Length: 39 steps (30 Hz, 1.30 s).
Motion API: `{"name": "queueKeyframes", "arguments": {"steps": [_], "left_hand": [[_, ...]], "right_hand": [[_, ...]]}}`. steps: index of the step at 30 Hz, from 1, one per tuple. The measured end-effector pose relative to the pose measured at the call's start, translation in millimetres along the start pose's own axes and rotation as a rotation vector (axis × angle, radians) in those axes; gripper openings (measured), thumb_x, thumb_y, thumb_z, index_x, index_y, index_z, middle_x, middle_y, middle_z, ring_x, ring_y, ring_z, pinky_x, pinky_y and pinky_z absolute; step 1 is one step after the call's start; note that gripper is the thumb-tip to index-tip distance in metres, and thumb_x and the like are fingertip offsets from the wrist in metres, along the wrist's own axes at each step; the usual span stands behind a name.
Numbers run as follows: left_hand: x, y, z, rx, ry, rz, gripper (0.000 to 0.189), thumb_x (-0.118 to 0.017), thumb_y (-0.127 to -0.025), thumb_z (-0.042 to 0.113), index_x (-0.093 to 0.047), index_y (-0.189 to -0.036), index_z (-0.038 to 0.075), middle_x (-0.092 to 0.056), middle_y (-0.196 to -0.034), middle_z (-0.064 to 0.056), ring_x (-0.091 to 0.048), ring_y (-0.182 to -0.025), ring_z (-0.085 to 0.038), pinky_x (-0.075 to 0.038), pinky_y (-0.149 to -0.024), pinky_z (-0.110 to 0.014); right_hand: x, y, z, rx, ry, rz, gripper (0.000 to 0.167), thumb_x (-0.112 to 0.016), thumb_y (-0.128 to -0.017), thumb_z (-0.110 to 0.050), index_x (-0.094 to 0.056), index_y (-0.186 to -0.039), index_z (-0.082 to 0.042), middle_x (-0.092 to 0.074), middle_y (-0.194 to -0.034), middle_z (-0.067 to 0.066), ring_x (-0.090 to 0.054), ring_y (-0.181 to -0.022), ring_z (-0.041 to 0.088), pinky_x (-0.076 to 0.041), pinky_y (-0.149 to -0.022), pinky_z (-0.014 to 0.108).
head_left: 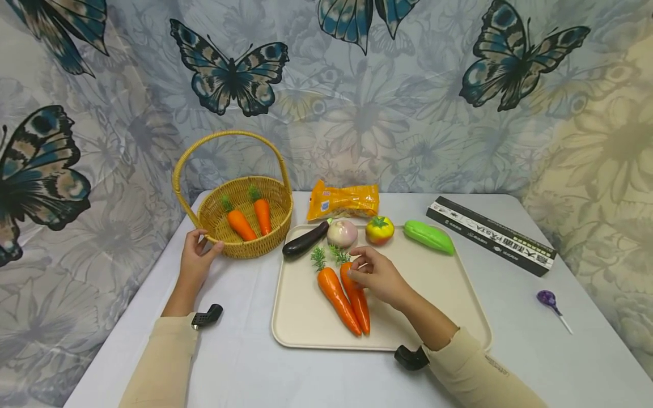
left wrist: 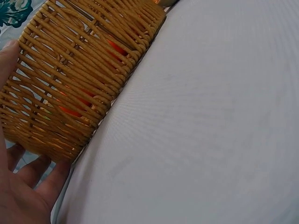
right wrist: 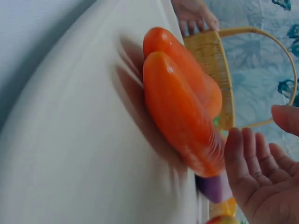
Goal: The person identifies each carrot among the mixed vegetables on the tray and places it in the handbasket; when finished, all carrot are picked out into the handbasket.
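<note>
My left hand (head_left: 195, 262) grips the near left side of a wicker basket (head_left: 255, 247), thumb at the rim and fingers against the woven side (left wrist: 93, 60) in the left wrist view. Inside lie two carrots, one on the left (head_left: 241, 225) and one on the right (head_left: 262, 216). Over the beige tray (head_left: 301, 333), my right hand (head_left: 382, 279) hovers by the right carrot (head_left: 357, 297) of a pair lying side by side with the left carrot (head_left: 336, 297). In the right wrist view its thumb stands apart from the fingers, near a carrot (right wrist: 177, 107), with nothing held.
An eggplant (head_left: 306, 241), a purple-white onion (head_left: 342, 233), a yellow-red tomato (head_left: 380, 230) and a long green vegetable (head_left: 428, 237) line the tray's far side. Behind it lies an orange packet (head_left: 344, 201). A black pasta box (head_left: 490, 235) and a purple lollipop (head_left: 548, 299) lie right.
</note>
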State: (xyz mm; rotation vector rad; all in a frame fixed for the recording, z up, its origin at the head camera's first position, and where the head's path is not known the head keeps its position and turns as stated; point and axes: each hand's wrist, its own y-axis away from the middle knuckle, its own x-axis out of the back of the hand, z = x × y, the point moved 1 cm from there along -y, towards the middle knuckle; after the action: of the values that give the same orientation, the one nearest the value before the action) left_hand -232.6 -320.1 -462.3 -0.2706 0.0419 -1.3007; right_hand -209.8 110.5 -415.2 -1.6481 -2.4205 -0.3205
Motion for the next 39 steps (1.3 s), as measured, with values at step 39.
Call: {"name": "queueKeyframes", "arguments": {"steps": [39], "left_hand": [[-4.9,8.2,18.1,0.018,-0.041,-0.009,0.060,-0.069,-0.091,0.009,-0.028,-0.131,-0.009,-0.008,-0.160,-0.016,-0.021,-0.143,-0.037,-0.028,-0.109,-0.056]], "right_hand": [[15.0,4.6,19.8,-0.212,0.054,-0.127,0.067,-0.074,-0.083,-0.006,-0.041,-0.141,-0.002,-0.056,-0.109,0.016,-0.062,-0.082,0.024,-0.057,-0.067,0.039]]}}
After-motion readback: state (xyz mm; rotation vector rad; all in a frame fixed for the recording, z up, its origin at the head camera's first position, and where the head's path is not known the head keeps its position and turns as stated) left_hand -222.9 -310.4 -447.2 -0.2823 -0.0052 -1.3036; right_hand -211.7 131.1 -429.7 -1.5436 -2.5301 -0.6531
